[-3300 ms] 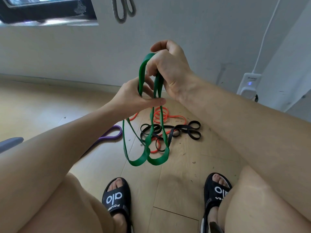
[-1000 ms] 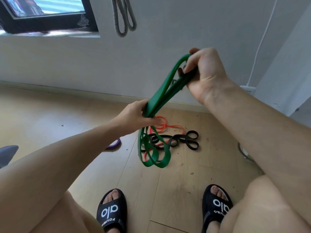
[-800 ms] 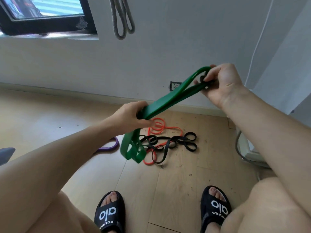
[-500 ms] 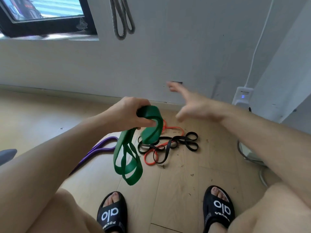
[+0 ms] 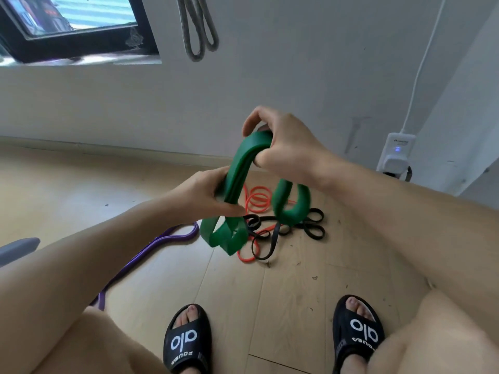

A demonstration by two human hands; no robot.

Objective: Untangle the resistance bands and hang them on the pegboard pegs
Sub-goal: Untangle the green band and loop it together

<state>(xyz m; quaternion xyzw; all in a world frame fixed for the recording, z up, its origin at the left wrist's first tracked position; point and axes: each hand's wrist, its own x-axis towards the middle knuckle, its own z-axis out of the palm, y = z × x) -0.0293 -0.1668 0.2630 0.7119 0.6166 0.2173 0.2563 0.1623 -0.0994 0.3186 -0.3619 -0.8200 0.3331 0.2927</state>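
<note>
A wide green resistance band (image 5: 237, 171) is folded into several layers above the floor. My left hand (image 5: 205, 193) pinches its lower stretch and my right hand (image 5: 283, 147) grips the top fold. Short loops hang below each hand. On the wooden floor beneath, a thin orange band (image 5: 258, 202) and a black band (image 5: 310, 228) lie tangled together. A purple band (image 5: 151, 252) lies stretched on the floor to the left. A grey band (image 5: 198, 28) hangs on the wall above; its peg is out of view.
A dark-framed window (image 5: 75, 31) sits at the upper left. At the right a white plug-in device (image 5: 395, 155) with a cord stands against the wall. My feet in black slides (image 5: 186, 341) rest on the floor near the bottom. A grey object's edge (image 5: 16, 249) shows at left.
My right hand let go of the stretched green band, swung open, then came back and gripped the band's top fold. The band is now bunched into shorter loops.
</note>
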